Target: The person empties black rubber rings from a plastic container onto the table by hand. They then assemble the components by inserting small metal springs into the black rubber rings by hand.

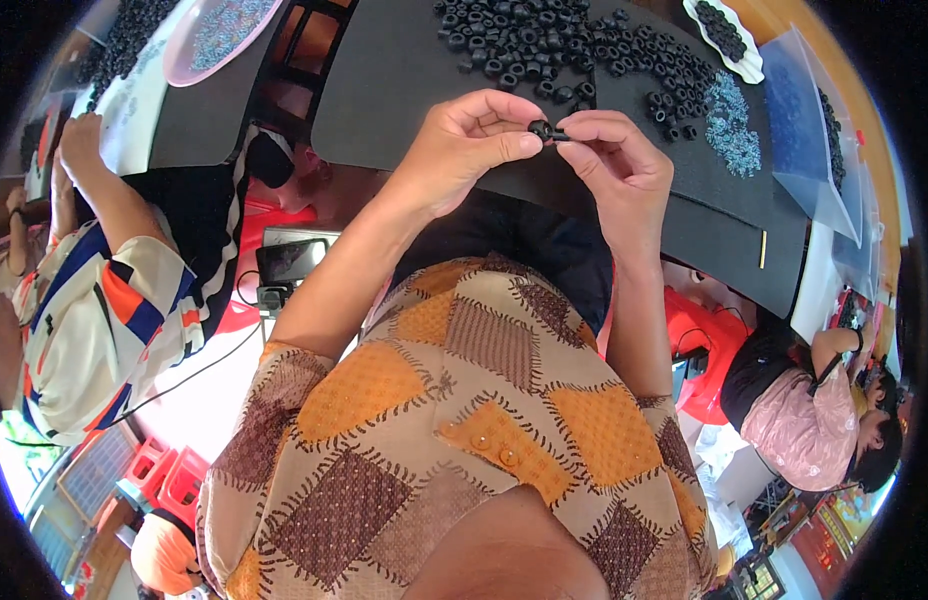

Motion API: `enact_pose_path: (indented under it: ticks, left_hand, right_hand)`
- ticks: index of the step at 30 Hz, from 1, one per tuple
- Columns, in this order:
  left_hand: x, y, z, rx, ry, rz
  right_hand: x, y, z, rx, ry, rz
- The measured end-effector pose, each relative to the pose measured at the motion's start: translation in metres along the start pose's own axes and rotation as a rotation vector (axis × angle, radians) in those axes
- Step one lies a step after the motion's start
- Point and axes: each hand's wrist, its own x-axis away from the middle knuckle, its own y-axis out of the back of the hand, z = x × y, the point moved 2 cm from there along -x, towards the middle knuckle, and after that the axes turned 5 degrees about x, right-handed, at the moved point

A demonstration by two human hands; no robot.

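Observation:
Both my hands meet over the near edge of a black table (pixel 384 90). Between the thumb and fingers of my left hand (pixel 454 145) is a small black ring-shaped part (pixel 540 129). My right hand (pixel 624 170) pinches a thin dark piece (pixel 560 137) that touches the ring part's right side. Whether it goes into the part is too small to tell. Just beyond my hands lies a heap of similar black ring parts (pixel 514 45), spreading to the right. Beside it sits a small pile of clear bluish pieces (pixel 734 125).
At the far right are a white scalloped dish (pixel 756 68) of black parts and a translucent plastic bin (pixel 809 150). A pink-rimmed bowl (pixel 174 70) holds bluish pieces at far left. One person sits to my left, another to my right. A phone-like device (pixel 289 262) stands by my left forearm.

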Motion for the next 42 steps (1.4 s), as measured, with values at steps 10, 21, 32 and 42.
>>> enact_pose_path:
  ticks: [10, 21, 32, 42]
  left_hand:
    - [0.004, -0.003, -0.001, -0.187, -0.061, -0.003]
    - [0.005, -0.006, -0.005, -0.232, -0.060, -0.015]
    - [0.007, -0.006, -0.006, -0.379, -0.149, -0.037]
    - [0.007, 0.003, -0.007, -0.230, -0.014, -0.022]
  right_hand:
    - [0.002, 0.002, 0.006, 0.150, 0.060, 0.005]
    - [0.000, 0.001, 0.008, 0.325, 0.188, -0.010]
    - [0.008, -0.003, -0.007, 0.242, 0.082, -0.019]
    - [0.006, -0.007, 0.001, 0.244, 0.147, -0.063]
